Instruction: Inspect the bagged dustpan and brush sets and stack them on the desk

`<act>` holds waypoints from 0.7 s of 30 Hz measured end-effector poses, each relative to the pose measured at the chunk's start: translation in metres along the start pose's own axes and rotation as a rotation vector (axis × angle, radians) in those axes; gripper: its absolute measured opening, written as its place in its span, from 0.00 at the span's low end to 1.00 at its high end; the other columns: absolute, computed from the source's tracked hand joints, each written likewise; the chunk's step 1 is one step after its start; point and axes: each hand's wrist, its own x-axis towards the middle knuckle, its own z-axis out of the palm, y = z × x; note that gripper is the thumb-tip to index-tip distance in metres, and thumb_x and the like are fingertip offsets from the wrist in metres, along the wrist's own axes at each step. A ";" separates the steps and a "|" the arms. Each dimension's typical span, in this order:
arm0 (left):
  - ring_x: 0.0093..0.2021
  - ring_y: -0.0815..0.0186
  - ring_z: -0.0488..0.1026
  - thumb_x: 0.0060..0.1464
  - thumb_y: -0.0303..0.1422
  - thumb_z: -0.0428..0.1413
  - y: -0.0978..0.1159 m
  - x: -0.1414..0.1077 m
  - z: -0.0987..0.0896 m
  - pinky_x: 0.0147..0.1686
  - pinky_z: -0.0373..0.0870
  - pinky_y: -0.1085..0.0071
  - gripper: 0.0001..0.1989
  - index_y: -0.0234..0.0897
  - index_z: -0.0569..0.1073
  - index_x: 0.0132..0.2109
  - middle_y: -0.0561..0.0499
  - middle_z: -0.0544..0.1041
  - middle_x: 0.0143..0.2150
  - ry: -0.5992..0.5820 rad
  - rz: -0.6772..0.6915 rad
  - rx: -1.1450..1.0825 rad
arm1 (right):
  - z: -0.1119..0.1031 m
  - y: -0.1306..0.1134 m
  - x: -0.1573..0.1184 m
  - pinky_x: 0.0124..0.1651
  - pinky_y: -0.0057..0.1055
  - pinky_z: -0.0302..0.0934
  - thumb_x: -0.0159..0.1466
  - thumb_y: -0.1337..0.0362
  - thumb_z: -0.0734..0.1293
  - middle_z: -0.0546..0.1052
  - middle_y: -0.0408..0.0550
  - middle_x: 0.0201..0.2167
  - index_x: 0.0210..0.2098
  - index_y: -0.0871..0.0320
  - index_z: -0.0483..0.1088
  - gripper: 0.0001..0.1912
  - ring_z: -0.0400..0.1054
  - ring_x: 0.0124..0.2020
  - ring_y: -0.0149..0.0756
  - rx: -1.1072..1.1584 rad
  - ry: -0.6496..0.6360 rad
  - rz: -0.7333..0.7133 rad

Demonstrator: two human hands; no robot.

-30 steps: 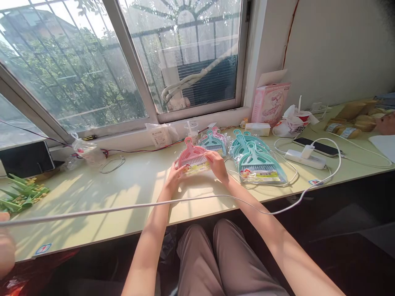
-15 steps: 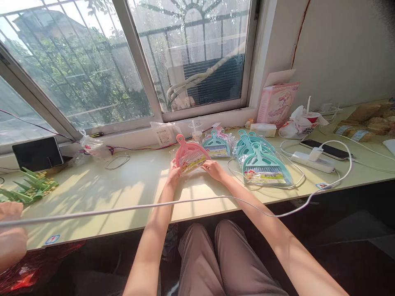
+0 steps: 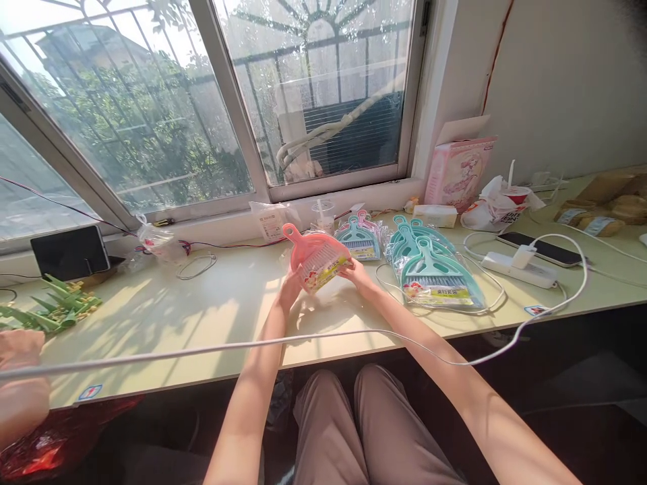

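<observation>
A pink dustpan and brush set [image 3: 316,256] in a clear wrapper is held up, tilted, over the table. My left hand [image 3: 292,286] grips its left lower side. On its right lower corner my right hand [image 3: 355,275] is closed, the fingers partly hidden behind the wrapper. Just behind, a wrapped teal dustpan set [image 3: 358,237] lies with a pink handle showing behind it. To the right, several wrapped teal dustpan sets [image 3: 439,273] are stacked and overlap, their brushes and printed labels facing me.
A white cable [image 3: 323,335] crosses in front, over my forearms. At right are a power strip [image 3: 520,269], a phone [image 3: 540,248] and a pink box [image 3: 461,172]. Another person's hand [image 3: 23,350] is at far left, near green plants [image 3: 50,306] and a dark-screened device [image 3: 69,252].
The pink dustpan set has been lifted slightly and tilted further, its handle swinging left. My right hand has come up closer around its right corner. The camera view has shifted slightly.
</observation>
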 end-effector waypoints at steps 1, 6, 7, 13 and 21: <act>0.58 0.50 0.70 0.56 0.50 0.57 -0.002 0.001 0.000 0.54 0.70 0.55 0.28 0.39 0.69 0.58 0.41 0.72 0.60 -0.002 -0.013 0.000 | -0.001 -0.001 0.000 0.49 0.41 0.73 0.46 0.61 0.78 0.79 0.48 0.41 0.41 0.56 0.70 0.24 0.76 0.41 0.39 0.006 0.015 0.003; 0.50 0.55 0.76 0.61 0.52 0.49 -0.010 0.010 -0.008 0.48 0.73 0.59 0.26 0.40 0.72 0.57 0.42 0.79 0.50 0.263 -0.069 0.058 | -0.001 -0.008 -0.003 0.45 0.44 0.73 0.41 0.58 0.79 0.80 0.47 0.35 0.43 0.58 0.72 0.31 0.75 0.38 0.42 0.009 -0.002 -0.022; 0.48 0.57 0.76 0.62 0.52 0.48 -0.009 0.012 -0.012 0.47 0.73 0.60 0.26 0.40 0.71 0.58 0.43 0.79 0.48 0.305 -0.061 0.056 | 0.000 -0.011 -0.004 0.44 0.45 0.73 0.41 0.58 0.79 0.80 0.47 0.35 0.44 0.58 0.72 0.31 0.75 0.38 0.42 0.006 -0.016 -0.039; 0.52 0.65 0.76 0.70 0.41 0.31 0.022 -0.003 -0.064 0.45 0.73 0.71 0.26 0.40 0.56 0.68 0.44 0.76 0.56 0.851 0.118 -0.286 | -0.002 -0.021 -0.009 0.42 0.44 0.73 0.42 0.56 0.78 0.80 0.49 0.34 0.38 0.58 0.73 0.26 0.75 0.37 0.43 -0.024 -0.034 -0.057; 0.60 0.59 0.70 0.63 0.57 0.29 0.021 -0.009 -0.083 0.43 0.76 0.66 0.40 0.36 0.39 0.72 0.35 0.59 0.69 0.819 -0.084 -0.421 | -0.018 -0.012 0.005 0.45 0.44 0.73 0.36 0.58 0.80 0.79 0.46 0.31 0.34 0.57 0.71 0.28 0.75 0.34 0.40 0.112 0.134 -0.034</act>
